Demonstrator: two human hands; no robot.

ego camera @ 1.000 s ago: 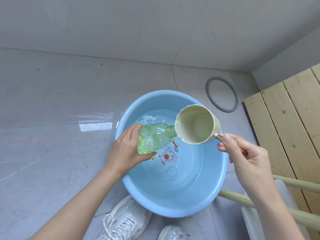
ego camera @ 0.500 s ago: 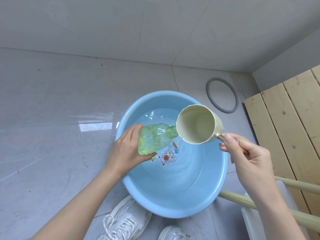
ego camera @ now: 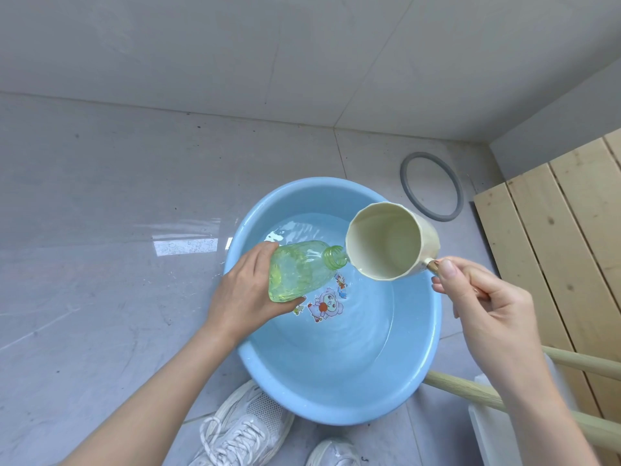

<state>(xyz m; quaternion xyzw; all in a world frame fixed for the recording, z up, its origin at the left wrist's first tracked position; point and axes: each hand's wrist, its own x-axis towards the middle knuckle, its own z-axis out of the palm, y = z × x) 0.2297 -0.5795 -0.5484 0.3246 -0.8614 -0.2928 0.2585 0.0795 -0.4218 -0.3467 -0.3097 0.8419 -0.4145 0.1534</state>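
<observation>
Head view: left fingers (ego camera: 263, 252) wrapped round the bottle (ego camera: 299, 270), right fingers (ego camera: 443, 289) pinching the scoop (ego camera: 389, 240) by its handle, I should tip slowly, lip at the bottle mouth, over the basin (ego camera: 336, 417).

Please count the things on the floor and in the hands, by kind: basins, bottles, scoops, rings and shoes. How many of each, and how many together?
blue basin: 1
green bottle: 1
cream scoop: 1
grey ring: 1
white shoes: 2
Total: 6
</observation>
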